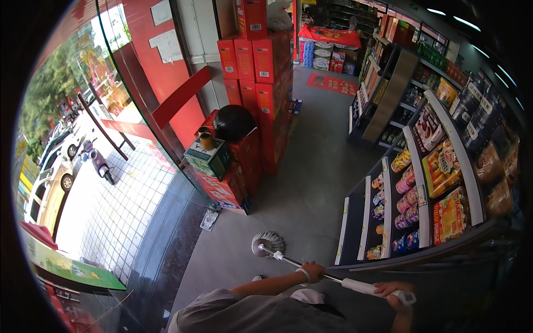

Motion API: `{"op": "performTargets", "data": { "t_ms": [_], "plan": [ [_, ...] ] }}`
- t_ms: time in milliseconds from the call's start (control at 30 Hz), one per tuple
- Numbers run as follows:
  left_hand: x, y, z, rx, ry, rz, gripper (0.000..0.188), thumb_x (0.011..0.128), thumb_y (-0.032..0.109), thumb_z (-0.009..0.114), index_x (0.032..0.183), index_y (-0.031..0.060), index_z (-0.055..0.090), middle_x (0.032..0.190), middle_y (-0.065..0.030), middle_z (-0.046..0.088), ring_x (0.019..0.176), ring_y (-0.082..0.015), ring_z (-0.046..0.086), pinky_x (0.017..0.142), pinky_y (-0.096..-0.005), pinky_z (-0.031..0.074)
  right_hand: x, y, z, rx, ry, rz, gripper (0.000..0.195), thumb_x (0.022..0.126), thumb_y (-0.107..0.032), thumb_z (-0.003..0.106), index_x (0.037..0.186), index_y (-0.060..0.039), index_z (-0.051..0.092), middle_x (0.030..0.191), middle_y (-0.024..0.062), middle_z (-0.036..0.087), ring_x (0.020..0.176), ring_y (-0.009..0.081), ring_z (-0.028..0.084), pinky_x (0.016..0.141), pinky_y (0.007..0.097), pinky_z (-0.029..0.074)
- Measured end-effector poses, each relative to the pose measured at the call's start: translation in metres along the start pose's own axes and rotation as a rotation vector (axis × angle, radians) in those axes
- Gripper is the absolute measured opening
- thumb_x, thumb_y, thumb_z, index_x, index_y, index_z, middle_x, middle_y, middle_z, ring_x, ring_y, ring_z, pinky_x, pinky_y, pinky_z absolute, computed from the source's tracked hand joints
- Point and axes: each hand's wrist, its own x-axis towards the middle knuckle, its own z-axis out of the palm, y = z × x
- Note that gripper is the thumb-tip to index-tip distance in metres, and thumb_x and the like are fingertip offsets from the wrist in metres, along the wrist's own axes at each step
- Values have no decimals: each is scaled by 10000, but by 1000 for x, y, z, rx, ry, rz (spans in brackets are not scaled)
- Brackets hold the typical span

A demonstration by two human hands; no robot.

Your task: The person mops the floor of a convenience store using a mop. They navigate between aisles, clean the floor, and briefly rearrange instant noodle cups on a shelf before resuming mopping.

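Note:
A spin mop with a round metal-coloured plate and grey-white string head [268,244] rests on the grey floor in front of me. Its metal pole [291,262] slants down and away to the left. Around the middle of the pole my left hand [313,272] is closed, with a pale band at that wrist. My right hand [394,291] grips the white plastic handle [360,287] near its looped end. One of my shoes shows partly beside the mop, below the head.
Shelves of packaged snacks [447,170] curve along my right. Stacked red cartons [266,100] stand ahead-left, near a green box [207,156] with small cups and a black rounded object [234,123]. A glass door [137,83] opens onto tiled pavement with a parked scooter [98,160]. A red mat [331,84] lies farther in.

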Motion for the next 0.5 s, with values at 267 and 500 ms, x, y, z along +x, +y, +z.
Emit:
{"op": "performTargets", "data": {
  "t_ms": [267, 500],
  "plan": [
    [-145, -308, -20, 209, -533, -533, 357, 885, 522, 629, 1157, 307, 714, 1205, 18, 695, 1205, -250, 607, 974, -486, 451, 75, 189, 226, 316, -376, 291, 194, 913, -71, 636, 1104, -61, 663, 1315, 135, 628, 1271, 257, 557, 1111, 385, 392],
    [-292, -409, -77, 279, -294, -712, 266, 765, 495, 663, 930, 302, 742, 976, -9, 729, 1032, -266, 664, 975, -456, 428, 127, 173, 333, 344, -479, 262, 151, 946, -107, 677, 1087, -56, 661, 1273, 92, 654, 1078, 158, 608, 940, 303, 491]
  ]
}}
